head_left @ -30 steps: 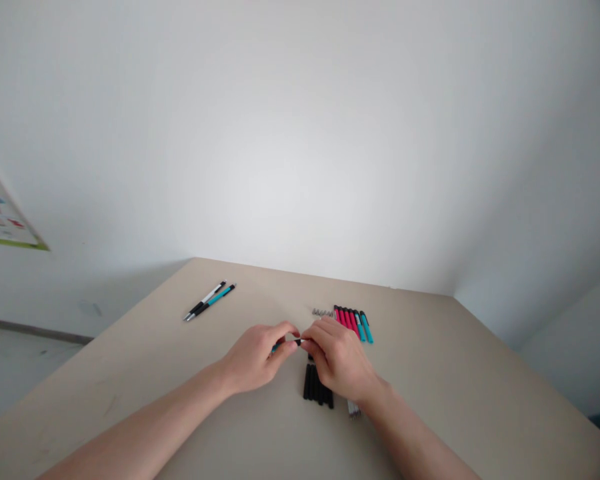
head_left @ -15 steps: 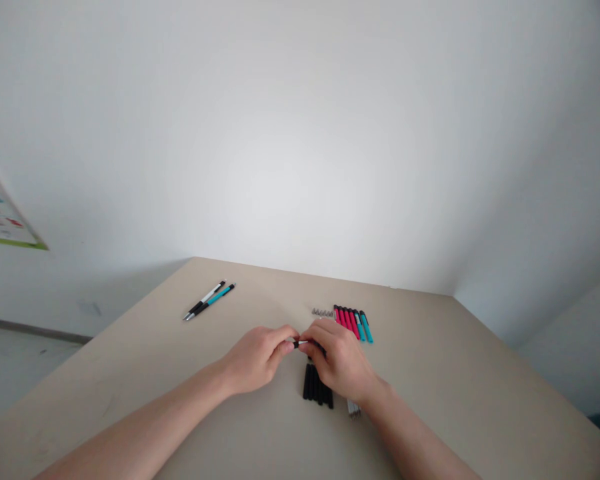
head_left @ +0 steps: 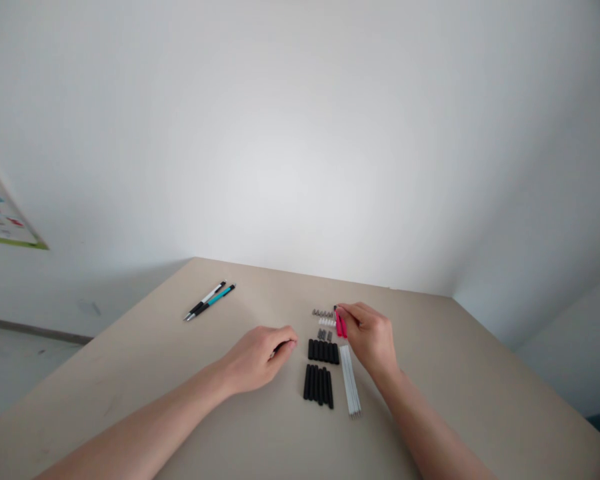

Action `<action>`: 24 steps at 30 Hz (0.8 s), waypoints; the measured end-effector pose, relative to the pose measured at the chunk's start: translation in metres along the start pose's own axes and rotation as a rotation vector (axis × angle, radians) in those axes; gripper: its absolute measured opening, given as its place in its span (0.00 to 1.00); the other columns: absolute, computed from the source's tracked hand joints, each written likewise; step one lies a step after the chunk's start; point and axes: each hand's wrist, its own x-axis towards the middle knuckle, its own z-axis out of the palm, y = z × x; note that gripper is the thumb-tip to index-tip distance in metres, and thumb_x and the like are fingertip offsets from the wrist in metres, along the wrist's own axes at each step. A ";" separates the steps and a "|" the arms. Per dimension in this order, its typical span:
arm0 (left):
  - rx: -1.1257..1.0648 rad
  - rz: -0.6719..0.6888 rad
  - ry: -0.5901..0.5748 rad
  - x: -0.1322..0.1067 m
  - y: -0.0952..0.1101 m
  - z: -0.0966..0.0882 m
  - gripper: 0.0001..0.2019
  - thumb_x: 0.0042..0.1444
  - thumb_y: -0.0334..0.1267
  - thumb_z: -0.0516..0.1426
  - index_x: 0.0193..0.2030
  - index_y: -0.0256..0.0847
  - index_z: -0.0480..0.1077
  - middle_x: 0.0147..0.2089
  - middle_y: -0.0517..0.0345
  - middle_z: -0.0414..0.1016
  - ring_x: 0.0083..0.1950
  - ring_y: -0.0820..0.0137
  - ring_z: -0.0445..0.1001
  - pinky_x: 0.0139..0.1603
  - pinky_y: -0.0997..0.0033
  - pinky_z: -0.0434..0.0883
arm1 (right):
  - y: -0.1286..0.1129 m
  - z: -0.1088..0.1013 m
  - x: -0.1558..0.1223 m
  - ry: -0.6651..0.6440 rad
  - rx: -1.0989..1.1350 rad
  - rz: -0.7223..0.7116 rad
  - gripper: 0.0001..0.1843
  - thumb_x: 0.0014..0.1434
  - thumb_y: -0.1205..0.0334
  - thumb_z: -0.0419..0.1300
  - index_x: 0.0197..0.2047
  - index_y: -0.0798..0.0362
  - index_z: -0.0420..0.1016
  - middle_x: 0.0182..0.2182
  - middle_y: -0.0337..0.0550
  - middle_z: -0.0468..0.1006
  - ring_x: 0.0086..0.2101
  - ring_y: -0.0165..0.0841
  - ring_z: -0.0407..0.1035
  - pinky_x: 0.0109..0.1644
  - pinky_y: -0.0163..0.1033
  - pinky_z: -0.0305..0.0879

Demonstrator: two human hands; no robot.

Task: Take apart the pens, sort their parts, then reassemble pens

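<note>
My left hand (head_left: 258, 357) rests on the beige table (head_left: 190, 400), fingers curled around a dark pen part whose tip shows at the fingertips. My right hand (head_left: 369, 336) reaches to the row of pink pen barrels (head_left: 340, 325) at the back and its fingertips pinch the leftmost ones; the rest of that row is hidden under the hand. Between the hands lie short black grip sleeves (head_left: 323, 351), longer black tubes (head_left: 319, 385) and white refills (head_left: 350, 379).
Two assembled pens (head_left: 210, 301), one white and one teal, lie at the table's far left. Small metal springs and tips (head_left: 323, 313) sit in a row beside the pink barrels. A white wall rises behind the table; a poster corner (head_left: 0, 217) shows at the left.
My right hand left the part both hands were joining and moved back and right to the pink barrels. My left hand stayed put, still closed on the part. The black and white parts are now uncovered.
</note>
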 end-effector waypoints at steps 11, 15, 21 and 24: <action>-0.005 -0.068 0.049 0.001 -0.003 0.001 0.11 0.63 0.36 0.45 0.34 0.40 0.65 0.24 0.64 0.65 0.24 0.75 0.62 0.28 0.77 0.58 | 0.024 0.010 0.004 -0.036 -0.057 0.123 0.10 0.55 0.62 0.54 0.33 0.54 0.76 0.28 0.45 0.78 0.28 0.35 0.70 0.34 0.38 0.66; 0.003 -0.080 0.051 0.002 -0.004 0.002 0.10 0.63 0.36 0.45 0.34 0.41 0.66 0.24 0.64 0.65 0.24 0.75 0.62 0.27 0.78 0.57 | 0.029 0.014 0.005 -0.057 -0.054 0.103 0.11 0.55 0.65 0.52 0.32 0.54 0.76 0.29 0.45 0.78 0.29 0.34 0.70 0.36 0.38 0.65; 0.029 -0.099 0.054 0.003 -0.005 0.002 0.11 0.63 0.36 0.45 0.34 0.41 0.65 0.25 0.64 0.66 0.24 0.75 0.63 0.28 0.78 0.57 | 0.026 0.012 0.005 -0.091 -0.047 0.065 0.11 0.55 0.68 0.52 0.33 0.54 0.77 0.31 0.44 0.78 0.31 0.33 0.71 0.38 0.37 0.65; 0.037 -0.105 0.051 0.003 -0.006 0.002 0.10 0.62 0.36 0.46 0.33 0.41 0.66 0.25 0.63 0.68 0.25 0.75 0.64 0.28 0.77 0.58 | 0.019 0.014 0.016 -0.134 -0.087 0.024 0.11 0.55 0.69 0.52 0.33 0.55 0.76 0.31 0.44 0.77 0.30 0.32 0.70 0.36 0.37 0.65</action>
